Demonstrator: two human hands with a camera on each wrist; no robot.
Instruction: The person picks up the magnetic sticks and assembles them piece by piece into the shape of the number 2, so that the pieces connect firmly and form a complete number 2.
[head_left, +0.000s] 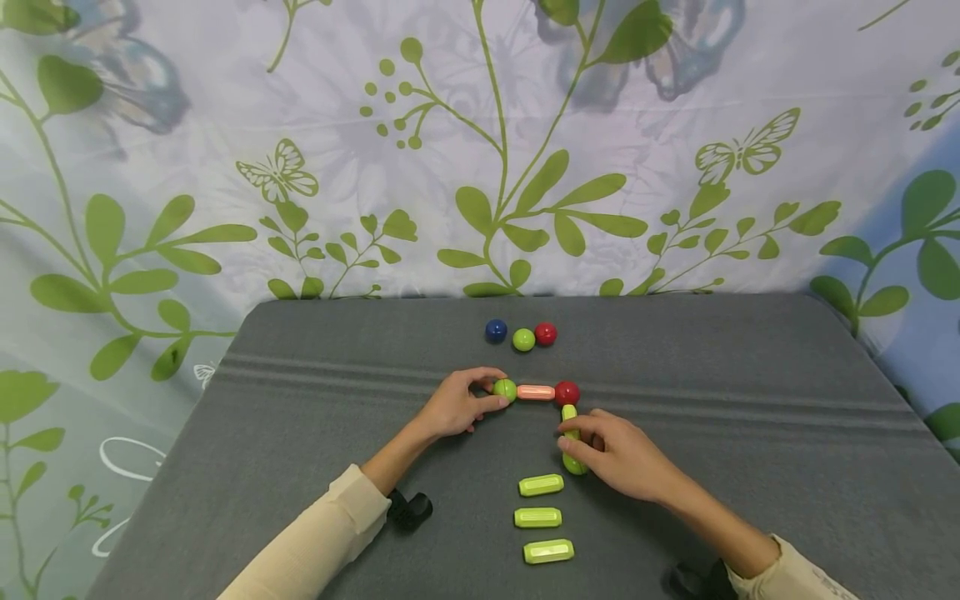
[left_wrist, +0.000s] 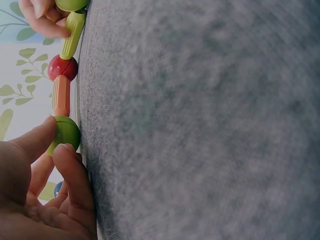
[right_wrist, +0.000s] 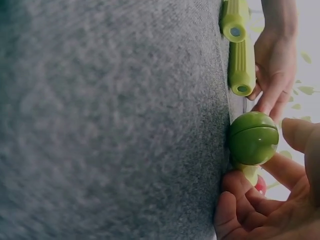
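Note:
In the head view, my left hand [head_left: 459, 404] pinches a green ball [head_left: 506, 390] between thumb and fingers. An orange ribbed building stick [head_left: 536, 392] joins that ball to a red ball [head_left: 567, 393]. From the red ball a yellow-green building stick [head_left: 569, 412] runs toward me, ending at another green ball [right_wrist: 253, 138]. My right hand [head_left: 618, 454] has its fingers curled about this stick, covering its middle. The right wrist view shows the thumb raised apart from the end ball, with fingers beside the stick.
Three loose yellow-green sticks lie in a column nearer me: a far one [head_left: 541, 485], a middle one [head_left: 537, 517] and a near one [head_left: 548, 551]. Behind the chain sit a blue ball [head_left: 496, 331], a lime ball [head_left: 523, 339] and a red ball [head_left: 546, 334] on the grey cloth-covered table [head_left: 337, 375].

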